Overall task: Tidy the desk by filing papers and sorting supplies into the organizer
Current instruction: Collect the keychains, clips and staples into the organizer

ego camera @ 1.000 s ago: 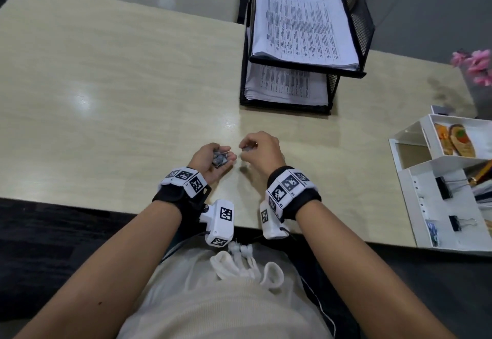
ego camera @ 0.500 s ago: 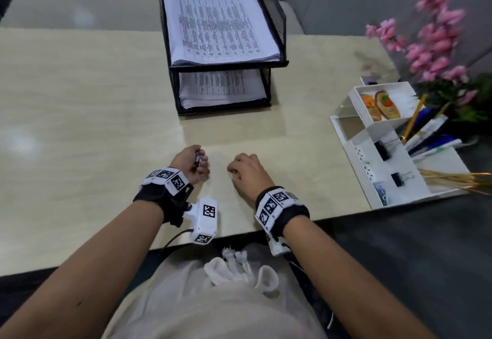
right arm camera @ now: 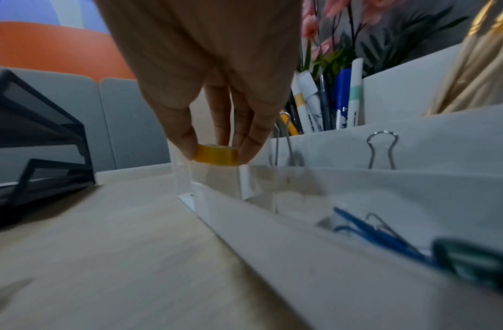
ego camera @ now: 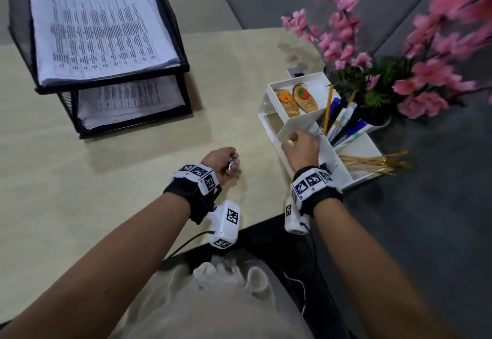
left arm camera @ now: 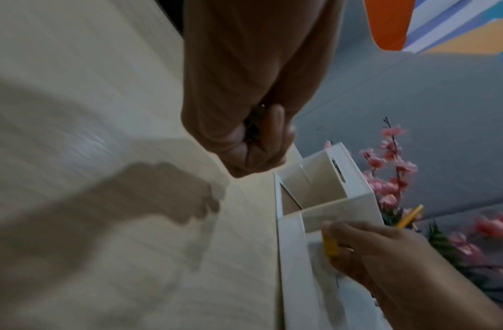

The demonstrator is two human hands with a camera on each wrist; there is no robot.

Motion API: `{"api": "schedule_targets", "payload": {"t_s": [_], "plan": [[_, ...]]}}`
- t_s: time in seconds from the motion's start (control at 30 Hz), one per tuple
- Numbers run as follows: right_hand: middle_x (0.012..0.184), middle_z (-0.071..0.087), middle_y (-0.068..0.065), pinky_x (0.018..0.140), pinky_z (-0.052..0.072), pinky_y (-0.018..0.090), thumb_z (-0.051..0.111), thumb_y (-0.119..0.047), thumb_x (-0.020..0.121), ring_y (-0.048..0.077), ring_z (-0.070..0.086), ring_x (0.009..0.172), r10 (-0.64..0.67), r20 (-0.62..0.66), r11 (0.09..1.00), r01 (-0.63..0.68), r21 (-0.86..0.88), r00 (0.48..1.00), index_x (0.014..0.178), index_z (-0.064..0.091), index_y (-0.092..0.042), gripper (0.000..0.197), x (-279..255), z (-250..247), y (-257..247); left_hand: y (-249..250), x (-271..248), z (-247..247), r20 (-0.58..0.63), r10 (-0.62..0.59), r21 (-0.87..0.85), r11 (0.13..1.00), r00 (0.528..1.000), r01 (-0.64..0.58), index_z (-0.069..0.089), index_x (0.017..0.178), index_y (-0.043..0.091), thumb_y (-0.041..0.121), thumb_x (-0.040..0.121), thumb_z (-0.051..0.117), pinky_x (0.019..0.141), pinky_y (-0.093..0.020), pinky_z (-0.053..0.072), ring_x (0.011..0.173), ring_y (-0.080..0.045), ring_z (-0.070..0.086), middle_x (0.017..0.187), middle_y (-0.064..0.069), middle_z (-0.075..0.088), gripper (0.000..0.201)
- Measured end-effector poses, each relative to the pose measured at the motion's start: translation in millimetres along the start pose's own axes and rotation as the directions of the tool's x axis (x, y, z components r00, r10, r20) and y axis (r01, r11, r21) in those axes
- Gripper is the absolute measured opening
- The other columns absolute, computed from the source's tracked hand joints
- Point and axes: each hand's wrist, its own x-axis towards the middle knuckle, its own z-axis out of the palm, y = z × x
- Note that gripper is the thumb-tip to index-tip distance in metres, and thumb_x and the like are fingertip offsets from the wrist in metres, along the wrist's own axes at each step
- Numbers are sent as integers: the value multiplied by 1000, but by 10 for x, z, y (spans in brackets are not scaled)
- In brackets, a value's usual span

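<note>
My right hand [ego camera: 291,140] pinches a small yellow binder clip [right arm camera: 216,155] between thumb and fingers, just above the front-left compartment of the white organizer [ego camera: 274,136]. My left hand [ego camera: 231,164] hovers over the desk to the left of the organizer, curled into a fist round a few small dark binder clips [left arm camera: 251,129]. At the back left stands a black mesh paper tray [ego camera: 183,67] with printed sheets [ego camera: 101,27] on both tiers.
Two silver-handled clips [right arm camera: 381,149] sit on the organizer's inner wall and a blue clip [right arm camera: 385,236] lies in its front slot. Pens [ego camera: 343,117], gold sticks [ego camera: 372,163] and pink flowers [ego camera: 346,32] crowd its right side. The desk edge runs just behind my wrists.
My right hand has moved right from the middle of the desk to the organizer, carrying the yellow clip. The head view has swung right. The left hand still grips its clips.
</note>
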Motion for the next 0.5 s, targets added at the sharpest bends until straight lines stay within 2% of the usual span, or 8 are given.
{"api": "schedule_targets", "payload": {"t_s": [0.07, 0.17, 0.23, 0.3, 0.4, 0.47, 0.5], "plan": [[107, 65, 22, 90, 44, 37, 60, -13, 84, 36, 58, 104, -26, 43, 998, 28, -54, 999, 100, 63, 3, 23, 121, -8, 59, -7, 23, 186, 23, -4, 83, 997, 1000, 2, 35, 63, 14, 21, 100, 30, 23, -10, 15, 18, -3, 28, 27, 6, 39, 38], [117, 60, 21, 97, 41, 40, 62, -14, 85, 36, 52, 113, -36, 67, 999, 34, 26, 997, 111, 62, 1, 30, 122, -87, 143, -1, 46, 453, 0, 23, 206, 978, 1000, -22, 36, 62, 15, 23, 100, 34, 26, -8, 13, 18, -4, 26, 32, 5, 41, 39], [117, 60, 18, 96, 43, 35, 59, -10, 87, 30, 56, 108, -39, -16, 987, 41, 158, 999, 113, 63, -2, 28, 9, -259, 243, -1, 64, 658, -14, 68, 348, 936, 998, -59, 38, 61, 15, 22, 99, 37, 30, -7, 16, 19, -4, 26, 46, 1, 41, 38], [107, 63, 14, 89, 47, 34, 57, -7, 88, 22, 58, 92, 13, -120, 950, 26, 312, 993, 106, 65, -3, 21, -164, -494, 385, -12, 102, 868, -12, 127, 483, 869, 992, -105, 40, 60, 14, 20, 97, 41, 34, -10, 19, 22, -5, 28, 55, -2, 40, 37], [87, 64, 9, 72, 49, 29, 57, -7, 86, 19, 57, 80, 179, -229, 878, -50, 476, 957, 89, 67, -11, 11, -441, -764, 791, -55, 157, 1166, 39, 253, 661, 719, 967, -215, 42, 57, 12, 17, 93, 46, 39, -14, 26, 33, -9, 36, 55, -4, 42, 36], [76, 63, 10, 71, 53, 36, 59, -8, 84, 28, 60, 74, 288, -252, 846, -122, 520, 924, 78, 64, -16, 12, -584, -798, 1123, -84, 186, 1358, 106, 311, 795, 544, 944, -269, 39, 56, 11, 17, 94, 44, 47, -21, 32, 50, -15, 45, 60, -6, 44, 39], [73, 63, 12, 74, 53, 41, 60, -7, 83, 30, 61, 73, 320, -239, 844, -161, 512, 917, 76, 64, -15, 12, -641, -767, 1300, -100, 211, 1441, 135, 327, 844, 457, 935, -282, 42, 58, 9, 16, 95, 43, 55, -25, 37, 63, -21, 53, 67, -10, 51, 38]]}}
